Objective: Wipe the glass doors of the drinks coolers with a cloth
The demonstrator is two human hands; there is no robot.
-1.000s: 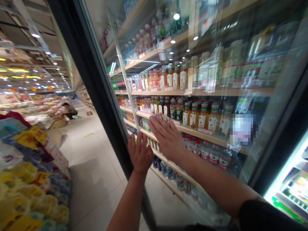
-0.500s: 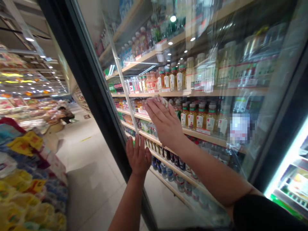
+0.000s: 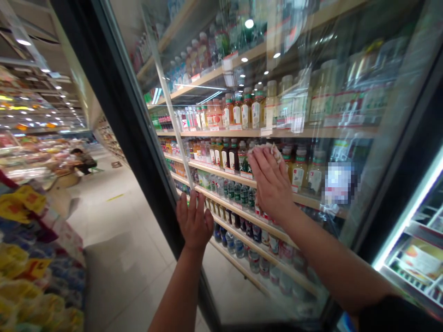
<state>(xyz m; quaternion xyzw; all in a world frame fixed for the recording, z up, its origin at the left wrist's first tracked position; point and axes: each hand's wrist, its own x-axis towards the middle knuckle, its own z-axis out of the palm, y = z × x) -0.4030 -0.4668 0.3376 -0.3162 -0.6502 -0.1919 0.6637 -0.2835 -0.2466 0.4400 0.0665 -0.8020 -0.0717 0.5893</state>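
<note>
A tall glass door [image 3: 238, 302] with a black frame [image 3: 136, 133] stands at a slant before me. My right hand [image 3: 272, 186] lies against the pane with its fingers stretched upward, pressing a crumpled pale cloth [image 3: 276, 153] to the glass. Only the cloth's edge shows past the fingertips; the rest is under the palm. Lower and to the left, my left hand [image 3: 194, 221] rests on the pane's edge by the black frame, fingers spread and nothing in it.
Through the glass show shelves of bottled drinks [image 3: 238, 152], partly as reflections. A lit fridge interior [image 3: 415, 258] is at the right. Bagged goods [image 3: 38, 276] are stacked at the lower left. Along the aisle floor [image 3: 128, 226], a person [image 3: 85, 161] crouches farther back.
My right hand has slid the cloth to the right across the glass. My left hand stays by the frame, and the view has shifted slightly.
</note>
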